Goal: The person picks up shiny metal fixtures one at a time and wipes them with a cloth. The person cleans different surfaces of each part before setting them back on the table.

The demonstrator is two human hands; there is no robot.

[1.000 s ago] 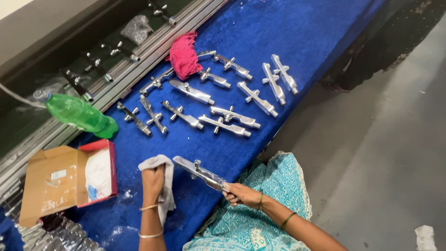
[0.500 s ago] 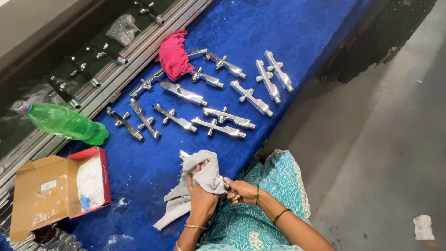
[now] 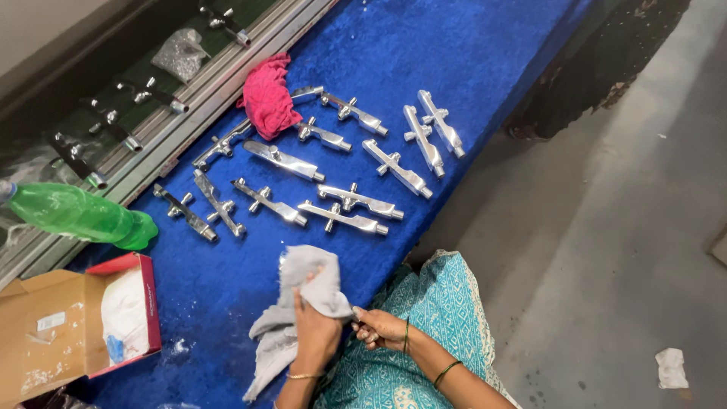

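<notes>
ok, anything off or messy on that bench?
A few things. The green plastic bottle lies on its side at the blue cloth's left edge. White powdery specks dot the cloth beside the open red-sided cardboard box. A crumpled white scrap sits on the grey floor. The shiny metal fittings lie in loose rows, none visibly damaged.

Soft grey cloth (image 3: 303, 303), glossy metal fittings (image 3: 351, 201), blue velvet table (image 3: 424, 53)

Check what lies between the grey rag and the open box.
Only bare blue cloth with white specks separates the grey rag and the box; head view.
</notes>
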